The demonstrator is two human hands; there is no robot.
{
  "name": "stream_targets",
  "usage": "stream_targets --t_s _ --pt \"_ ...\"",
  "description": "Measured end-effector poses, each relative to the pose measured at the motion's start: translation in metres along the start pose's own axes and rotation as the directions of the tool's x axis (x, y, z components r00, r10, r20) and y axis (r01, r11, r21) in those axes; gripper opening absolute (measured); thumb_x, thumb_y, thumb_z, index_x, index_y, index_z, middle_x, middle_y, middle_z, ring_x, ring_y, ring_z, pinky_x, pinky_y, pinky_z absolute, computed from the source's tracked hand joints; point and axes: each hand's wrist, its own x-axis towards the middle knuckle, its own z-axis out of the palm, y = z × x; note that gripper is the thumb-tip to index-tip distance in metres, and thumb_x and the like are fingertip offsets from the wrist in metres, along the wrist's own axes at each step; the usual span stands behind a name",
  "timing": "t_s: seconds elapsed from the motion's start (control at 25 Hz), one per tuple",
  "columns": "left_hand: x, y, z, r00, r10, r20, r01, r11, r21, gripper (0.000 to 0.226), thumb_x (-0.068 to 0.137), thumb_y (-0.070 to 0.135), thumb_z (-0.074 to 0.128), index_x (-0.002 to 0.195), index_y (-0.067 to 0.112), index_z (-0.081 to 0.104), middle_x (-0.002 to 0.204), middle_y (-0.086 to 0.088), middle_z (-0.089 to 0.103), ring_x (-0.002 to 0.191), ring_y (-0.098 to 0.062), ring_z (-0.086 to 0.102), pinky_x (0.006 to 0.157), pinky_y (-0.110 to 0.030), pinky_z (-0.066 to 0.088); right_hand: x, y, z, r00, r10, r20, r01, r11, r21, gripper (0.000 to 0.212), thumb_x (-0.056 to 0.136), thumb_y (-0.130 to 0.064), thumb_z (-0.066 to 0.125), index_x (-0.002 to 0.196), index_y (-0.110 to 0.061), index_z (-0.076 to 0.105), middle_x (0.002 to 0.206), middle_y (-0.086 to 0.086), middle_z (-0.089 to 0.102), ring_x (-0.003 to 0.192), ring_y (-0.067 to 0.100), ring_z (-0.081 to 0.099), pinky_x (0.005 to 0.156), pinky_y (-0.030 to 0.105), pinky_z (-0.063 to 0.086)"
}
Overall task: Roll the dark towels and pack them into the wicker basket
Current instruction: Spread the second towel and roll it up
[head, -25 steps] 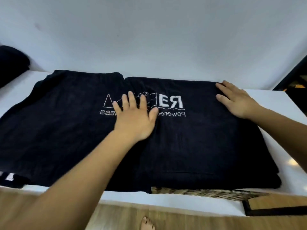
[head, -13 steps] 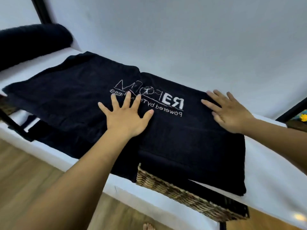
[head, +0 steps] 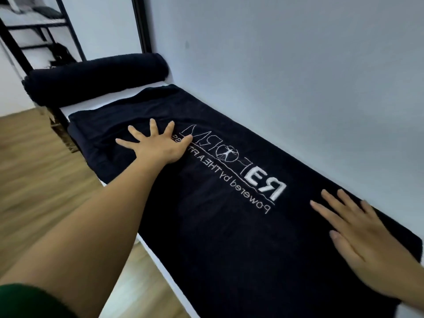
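Sliding leftward off the white logo, the left hand (head: 158, 145) now presses flat near the left end of the black printed terry towel (head: 229, 226), fingers (head: 153, 128) spread apart. The right hand (head: 367, 244) stays flat at the right end, fingers apart. The towel lies smoothed along the white table's (head: 87, 105) wall edge, seemingly ready for rolling. A rolled black towel (head: 96, 76) sits at the table's left end.

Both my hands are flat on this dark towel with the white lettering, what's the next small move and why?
Probably sweep the left hand toward the far end of the logo towel, near the rolled towel. Creases show in the cloth beside its spread fingers, while the stretch by the flat right hand looks smooth; flattening them first should give a tighter roll.
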Motion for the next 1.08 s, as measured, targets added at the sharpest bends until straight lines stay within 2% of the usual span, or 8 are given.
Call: stream_targets --t_s 0.2,0.28,0.36,0.44,0.56,0.76,0.96,1.08 --pt "-0.016 0.014 -0.013 0.998 0.001 -0.064 0.001 1.0 0.019 0.084 0.086 0.08 0.02 0.157 0.036 0.01 0.167 -0.005 0.002 0.148 -0.048 -0.005 0.109 -0.076 -0.006 0.007 -0.01 -0.002 1.0 0.028 -0.007 -0.028 1.0 -0.009 0.057 0.099 -0.044 0.016 0.156 -0.048 0.011 0.167 -0.01 0.013 0.155 0.014 -0.001 0.124 0.046 0.002" --pt "-0.069 0.039 -0.011 0.96 0.163 -0.227 -0.172 0.985 -0.016 0.07 0.095 0.06 0.037 0.151 0.019 0.03 0.158 -0.012 0.03 0.144 -0.04 0.025 0.114 -0.066 0.017 0.007 -0.013 -0.008 0.998 0.052 0.018 -0.052 0.999 -0.007 0.06 0.095 -0.045 0.014 0.155 -0.047 0.011 0.167 -0.009 0.012 0.155 0.015 -0.003 0.124 0.049 0.001" --pt "-0.18 0.078 0.008 0.8 0.447 -0.4 -0.518 0.851 -0.085 0.044 0.092 0.05 0.049 0.119 0.015 0.057 0.12 -0.007 0.058 0.108 -0.028 0.056 0.089 -0.044 0.046 0.009 -0.019 -0.011 0.998 0.061 0.025 -0.061 0.998 -0.009 0.064 0.091 -0.047 0.012 0.155 -0.043 0.017 0.167 -0.007 0.012 0.155 0.018 -0.001 0.124 0.05 0.0" --pt "-0.275 0.106 0.03 0.64 0.715 -0.28 -0.765 0.626 -0.151 0.041 0.076 0.057 0.061 0.088 0.019 0.061 0.088 -0.002 0.056 0.075 -0.023 0.052 0.059 -0.035 0.036 0.016 -0.021 -0.012 0.999 0.04 0.001 -0.04 0.998 0.046 0.067 0.089 -0.048 0.016 0.154 -0.038 0.028 0.167 -0.005 0.017 0.155 0.019 0.003 0.124 0.05 0.0" --pt "-0.348 0.122 0.073 0.551 0.834 0.033 -0.827 0.55 -0.116 0.052 0.056 0.063 0.076 0.075 0.019 0.054 0.076 -0.004 0.05 0.062 -0.023 0.043 0.052 -0.035 0.024 0.002 -0.004 -0.019 1.0 -0.019 -0.005 0.02 0.934 0.357 0.052 0.089 -0.047 0.043 0.138 -0.031 0.053 0.157 -0.005 0.038 0.152 0.011 0.02 0.125 0.049 0.006" --pt "-0.335 0.114 0.071 0.636 0.764 0.11 -0.762 0.644 -0.07 0.018 0.066 0.001 0.039 0.066 0.009 0.055 0.063 -0.014 0.045 0.053 -0.024 0.025 0.045 -0.031 0.015 -0.048 0.045 -0.045 0.89 -0.445 0.095 0.428 0.89 0.158 0.053 0.09 -0.031 0.062 0.14 -0.013 0.057 0.155 0.007 0.041 0.148 0.024 0.032 0.12 0.047 0.028" --pt "-0.34 0.114 0.053 0.653 0.757 0.007 -0.757 0.653 0.005 0.037 0.075 -0.006 0.028 0.106 0.01 0.039 0.094 -0.01 0.04 0.073 -0.019 0.034 0.047 -0.028 0.019 -0.015 0.044 -0.048 0.838 -0.539 0.085 0.545 0.833 -0.096 0.07 0.057 0.005 0.043 0.122 -0.013 0.062 0.127 0.009 0.062 0.116 0.03 0.058 0.087 0.046 0.053" --pt "-0.328 0.1 0.038 0.678 0.723 0.134 -0.717 0.69 -0.093 0.021 0.091 0.009 0.045 0.088 0.021 0.028 0.086 0.002 0.035 0.066 -0.012 0.031 0.054 -0.025 0.026 0.011 0.04 -0.072 0.88 -0.422 0.218 0.427 0.904 0.027 0.059 0.059 0.009 0.055 0.105 -0.025 0.065 0.111 -0.006 0.068 0.101 0.018 0.062 0.08 0.041 0.055"
